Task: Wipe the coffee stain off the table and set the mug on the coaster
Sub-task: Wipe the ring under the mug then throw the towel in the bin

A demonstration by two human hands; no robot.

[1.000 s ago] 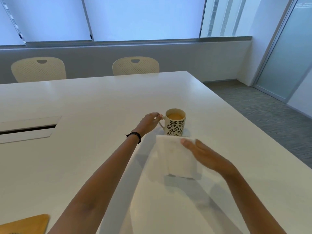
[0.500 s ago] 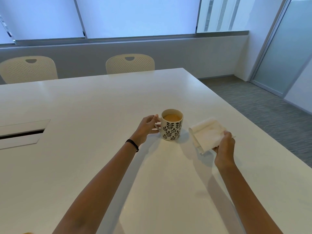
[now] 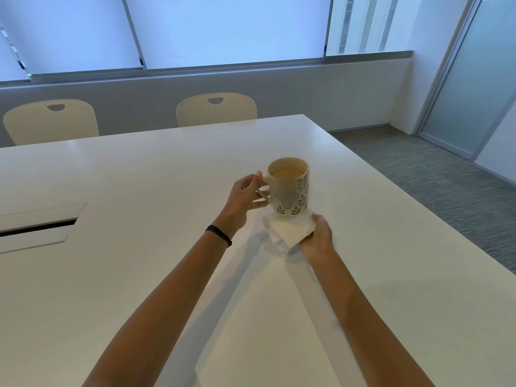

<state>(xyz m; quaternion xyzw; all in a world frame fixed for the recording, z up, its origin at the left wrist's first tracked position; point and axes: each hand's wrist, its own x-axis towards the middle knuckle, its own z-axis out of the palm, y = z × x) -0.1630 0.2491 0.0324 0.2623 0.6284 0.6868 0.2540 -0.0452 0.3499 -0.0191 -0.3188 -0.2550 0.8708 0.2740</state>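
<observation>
A cream mug [image 3: 290, 188] with a dark leaf pattern holds light brown coffee. My left hand [image 3: 245, 196] grips its handle and holds it slightly above the white table [image 3: 139, 275]. My right hand [image 3: 318, 238] presses a folded white napkin [image 3: 290, 233] on the table just below and in front of the mug. No stain shows; the spot under the mug is covered by the napkin. The coaster is out of the frame.
A cable hatch with a dark slot [image 3: 39, 227] sits in the table at the left. Two cream perforated chairs [image 3: 216, 108] [image 3: 51, 121] stand at the far edge. The table's right edge drops to grey carpet [image 3: 446, 185].
My left hand has lifted the mug off the table. My right hand has brought the napkin from the mug's right side to the spot beneath and in front of it.
</observation>
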